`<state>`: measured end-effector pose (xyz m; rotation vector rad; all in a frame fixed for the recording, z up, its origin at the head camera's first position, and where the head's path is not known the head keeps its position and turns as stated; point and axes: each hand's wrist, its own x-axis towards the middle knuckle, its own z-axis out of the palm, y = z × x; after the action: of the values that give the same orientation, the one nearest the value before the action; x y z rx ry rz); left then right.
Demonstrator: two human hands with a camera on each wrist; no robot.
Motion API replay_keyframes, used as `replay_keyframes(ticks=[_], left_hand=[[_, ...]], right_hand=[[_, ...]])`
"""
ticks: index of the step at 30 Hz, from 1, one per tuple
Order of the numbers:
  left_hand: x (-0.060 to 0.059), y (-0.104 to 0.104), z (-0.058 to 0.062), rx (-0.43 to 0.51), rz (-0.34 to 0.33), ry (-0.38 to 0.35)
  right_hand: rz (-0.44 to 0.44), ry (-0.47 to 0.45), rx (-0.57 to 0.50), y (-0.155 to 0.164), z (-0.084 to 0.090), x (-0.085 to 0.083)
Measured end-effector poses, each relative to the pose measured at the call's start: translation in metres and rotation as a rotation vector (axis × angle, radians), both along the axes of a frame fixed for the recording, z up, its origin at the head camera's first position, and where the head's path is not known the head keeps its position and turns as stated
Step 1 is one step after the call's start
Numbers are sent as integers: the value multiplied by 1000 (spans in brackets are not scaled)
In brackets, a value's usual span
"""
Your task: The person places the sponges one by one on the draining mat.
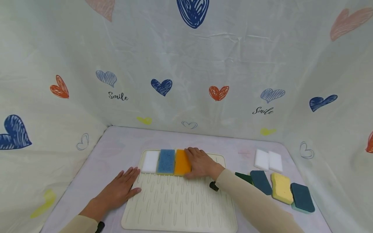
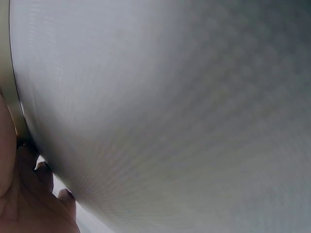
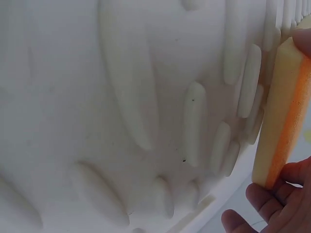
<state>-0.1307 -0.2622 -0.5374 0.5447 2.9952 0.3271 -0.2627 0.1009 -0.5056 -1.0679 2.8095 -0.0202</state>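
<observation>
The right hand (image 1: 201,163) grips the orange sponge (image 1: 182,162) by its right side at the mat's (image 1: 177,207) far edge; in the wrist view the fingertips (image 3: 265,201) curl round its end. It touches a blue sponge (image 1: 166,161) on its left, with a white sponge (image 1: 150,161) beyond that. The left hand (image 1: 120,189) lies flat, fingers spread, apparently pressing the mat's left edge. More sponges (image 1: 281,187) lie on the table to the right.
</observation>
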Motion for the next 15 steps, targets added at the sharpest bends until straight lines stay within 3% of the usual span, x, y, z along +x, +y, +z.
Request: replay_keyframes(ticks=[15], left_hand=[[-1,1,1,-9,16,-53]], right_hand=[[-19,-28,23,-1,-4,-3]])
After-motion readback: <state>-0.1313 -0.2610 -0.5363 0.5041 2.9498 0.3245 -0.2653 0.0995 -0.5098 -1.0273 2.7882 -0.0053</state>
